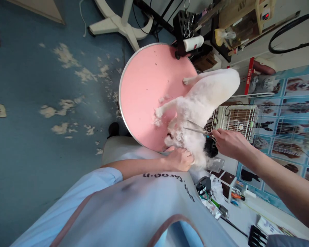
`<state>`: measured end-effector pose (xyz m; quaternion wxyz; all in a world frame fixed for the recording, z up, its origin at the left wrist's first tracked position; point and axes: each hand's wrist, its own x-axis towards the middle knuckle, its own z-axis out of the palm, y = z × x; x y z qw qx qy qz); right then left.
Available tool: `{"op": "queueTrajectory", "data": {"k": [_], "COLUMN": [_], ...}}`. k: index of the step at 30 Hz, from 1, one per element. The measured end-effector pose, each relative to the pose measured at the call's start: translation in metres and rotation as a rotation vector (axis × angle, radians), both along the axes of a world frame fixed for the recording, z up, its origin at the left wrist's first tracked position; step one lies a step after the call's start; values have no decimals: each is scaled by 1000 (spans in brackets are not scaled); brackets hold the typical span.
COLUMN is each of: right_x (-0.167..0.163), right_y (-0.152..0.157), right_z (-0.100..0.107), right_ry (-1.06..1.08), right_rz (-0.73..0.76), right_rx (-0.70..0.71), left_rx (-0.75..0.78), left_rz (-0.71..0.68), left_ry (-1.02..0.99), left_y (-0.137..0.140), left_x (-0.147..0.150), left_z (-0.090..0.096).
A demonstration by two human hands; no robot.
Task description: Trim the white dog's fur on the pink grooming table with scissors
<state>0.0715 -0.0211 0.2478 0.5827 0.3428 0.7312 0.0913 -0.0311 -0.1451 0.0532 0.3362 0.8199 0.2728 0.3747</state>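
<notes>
A white, fluffy dog stands on the round pink grooming table, its head close to my apron. My left hand is closed against the dog's head, its fingers curled into the fur; the exact part they grip is hidden. In my right hand is a pair of scissors with the blades parted. Their tips lie against the fur of the head and neck. Loose clippings lie by a front paw.
Clumps of cut fur are scattered over the blue floor. A black holder with several scissors and a white bottle adjoin the table's far edge. A wire cage stands beyond the dog. Tools and bags crowd a white counter.
</notes>
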Motion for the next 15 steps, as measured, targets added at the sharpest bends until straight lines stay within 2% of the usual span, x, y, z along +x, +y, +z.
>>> {"op": "queueTrajectory", "data": {"k": [6,15], "right_x": [-10,-52], "right_y": [-5,-29], "right_z": [1,-3], "right_ry": [-41,-102], "right_rz": [11,89], "right_rx": [0,-153], "left_rx": [-6,-87], "left_rz": [-6,-75], "left_ry": [21,-3], "left_y": [3,9], "left_x": [-3,-2], "left_z": [6,16]}}
